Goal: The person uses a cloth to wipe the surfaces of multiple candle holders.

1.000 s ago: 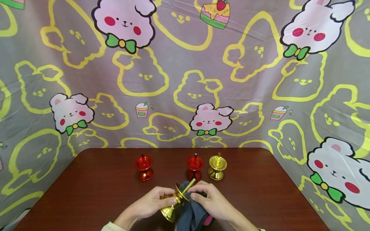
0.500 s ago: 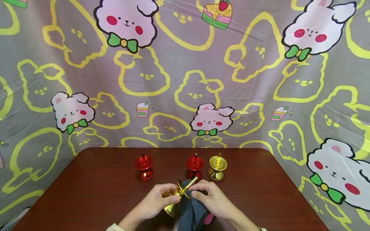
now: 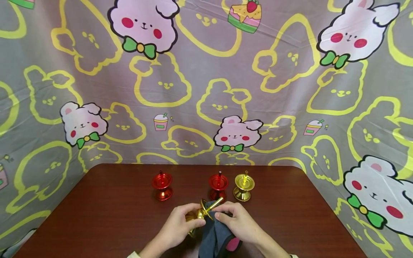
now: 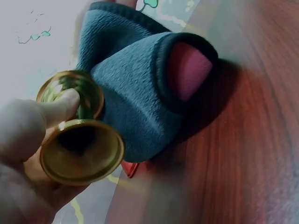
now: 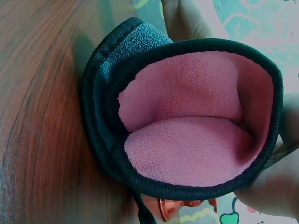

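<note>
While the left hand [image 3: 177, 225] grips the candlestick [image 3: 200, 214] toward the counter's [image 3: 96, 215] near edge and the right hand [image 3: 240, 221] holds the cloth [image 3: 211, 234] against it, the base [image 4: 81, 168] has swung mostly behind the left hand, probably offering a fresh side.

Patterned backdrop [image 3: 180, 116]: we can read no word, brand or number on it.
Middle printed drink cup [image 3: 160, 122]: we see a green label-like patch, and make out no letters on it.
Mark beside that cup [image 3: 172, 118]: a small yellow sparkle sign with tiny dark strokes, too small for us to read.
Right printed drink cup [image 3: 313, 128]: we find a similar green patch, again without legible letters.
Mark beside the right cup [image 3: 326, 127]: another sparkle sign, its strokes unreadable to us.
Gold candlestick [image 4: 88, 163] and cloth [image 4: 131, 84]: we read no lettering.
</note>
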A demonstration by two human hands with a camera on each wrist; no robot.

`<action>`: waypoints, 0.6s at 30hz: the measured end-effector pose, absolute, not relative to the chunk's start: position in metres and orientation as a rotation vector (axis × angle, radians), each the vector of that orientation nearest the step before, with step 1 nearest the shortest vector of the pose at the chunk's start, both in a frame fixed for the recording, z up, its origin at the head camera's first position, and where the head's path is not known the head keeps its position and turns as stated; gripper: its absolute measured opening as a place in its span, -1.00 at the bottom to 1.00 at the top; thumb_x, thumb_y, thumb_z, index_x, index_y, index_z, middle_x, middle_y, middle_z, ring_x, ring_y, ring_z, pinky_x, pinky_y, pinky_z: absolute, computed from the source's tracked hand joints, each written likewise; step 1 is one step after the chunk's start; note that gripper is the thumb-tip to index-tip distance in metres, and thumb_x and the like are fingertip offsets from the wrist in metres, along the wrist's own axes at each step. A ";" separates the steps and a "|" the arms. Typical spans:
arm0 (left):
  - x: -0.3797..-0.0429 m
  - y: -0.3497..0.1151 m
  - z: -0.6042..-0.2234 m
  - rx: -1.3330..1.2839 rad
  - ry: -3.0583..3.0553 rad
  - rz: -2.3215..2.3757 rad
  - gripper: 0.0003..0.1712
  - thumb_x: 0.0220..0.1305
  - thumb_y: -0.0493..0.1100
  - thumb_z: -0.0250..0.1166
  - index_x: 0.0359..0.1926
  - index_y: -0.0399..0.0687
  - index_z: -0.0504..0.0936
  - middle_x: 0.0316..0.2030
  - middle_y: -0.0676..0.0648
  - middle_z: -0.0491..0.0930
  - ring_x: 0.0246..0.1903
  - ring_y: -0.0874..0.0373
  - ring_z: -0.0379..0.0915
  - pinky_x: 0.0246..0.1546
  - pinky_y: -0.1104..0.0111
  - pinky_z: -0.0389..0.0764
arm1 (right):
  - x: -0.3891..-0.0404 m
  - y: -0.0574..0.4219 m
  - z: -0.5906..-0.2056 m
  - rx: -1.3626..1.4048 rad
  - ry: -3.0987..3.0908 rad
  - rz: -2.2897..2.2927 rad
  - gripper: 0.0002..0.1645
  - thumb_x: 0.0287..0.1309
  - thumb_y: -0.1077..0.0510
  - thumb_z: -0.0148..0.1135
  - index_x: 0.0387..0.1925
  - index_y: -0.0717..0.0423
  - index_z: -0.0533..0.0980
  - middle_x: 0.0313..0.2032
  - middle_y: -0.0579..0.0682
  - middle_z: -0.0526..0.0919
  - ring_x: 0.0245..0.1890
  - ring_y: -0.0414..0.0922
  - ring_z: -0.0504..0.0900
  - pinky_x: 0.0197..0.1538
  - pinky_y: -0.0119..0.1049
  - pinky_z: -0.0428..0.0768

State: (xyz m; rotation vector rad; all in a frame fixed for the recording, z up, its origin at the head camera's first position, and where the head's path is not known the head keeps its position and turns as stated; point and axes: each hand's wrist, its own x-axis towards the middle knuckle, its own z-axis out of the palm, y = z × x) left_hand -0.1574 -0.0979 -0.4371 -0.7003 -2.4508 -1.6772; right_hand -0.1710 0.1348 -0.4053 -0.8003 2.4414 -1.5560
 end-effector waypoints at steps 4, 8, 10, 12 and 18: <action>-0.157 -0.093 -0.438 -0.601 -2.474 -1.465 -0.60 0.03 -0.18 0.57 -0.05 -0.01 0.71 -0.30 0.16 0.68 -0.31 0.32 0.55 -0.26 0.38 0.58 | -0.172 0.134 -0.406 -0.787 2.454 -1.542 -0.79 0.35 0.13 0.26 -0.09 0.05 0.72 -0.14 -0.10 0.68 -0.03 -0.10 0.56 0.03 -0.27 0.43; -0.156 -0.091 -0.439 -0.546 -2.508 -1.316 -0.55 -0.03 -0.14 0.60 -0.06 0.06 0.71 -0.29 0.21 0.68 -0.30 0.34 0.54 -0.26 0.36 0.56 | -0.172 0.134 -0.407 -0.789 2.442 -1.537 -0.79 0.35 0.13 0.26 -0.08 0.06 0.72 -0.14 -0.10 0.68 -0.03 -0.11 0.56 0.02 -0.28 0.44; -0.156 -0.092 -0.437 -0.553 -2.523 -1.296 -0.55 -0.02 -0.11 0.61 -0.05 0.06 0.71 -0.28 0.21 0.68 -0.29 0.33 0.55 -0.26 0.36 0.55 | -0.172 0.135 -0.407 -0.791 2.429 -1.544 -0.79 0.35 0.13 0.26 -0.08 0.06 0.72 -0.13 -0.10 0.68 -0.03 -0.10 0.56 0.02 -0.28 0.44; -0.157 -0.093 -0.435 -0.586 -2.539 -1.314 -0.55 0.00 -0.10 0.60 -0.04 0.02 0.70 -0.26 0.18 0.68 -0.28 0.31 0.55 -0.26 0.36 0.55 | -0.173 0.135 -0.408 -0.788 2.415 -1.553 -0.79 0.35 0.14 0.25 -0.08 0.06 0.72 -0.13 -0.10 0.68 -0.03 -0.10 0.56 0.03 -0.29 0.44; -0.162 -0.103 -0.431 -0.765 -2.583 -1.623 -0.65 0.30 -0.14 0.39 0.06 -0.17 0.65 -0.16 0.04 0.68 -0.21 0.26 0.57 -0.21 0.38 0.57 | -0.173 0.137 -0.408 -0.752 2.363 -1.595 -0.79 0.35 0.18 0.25 -0.07 0.09 0.71 -0.12 -0.06 0.67 -0.01 -0.06 0.53 0.03 -0.25 0.42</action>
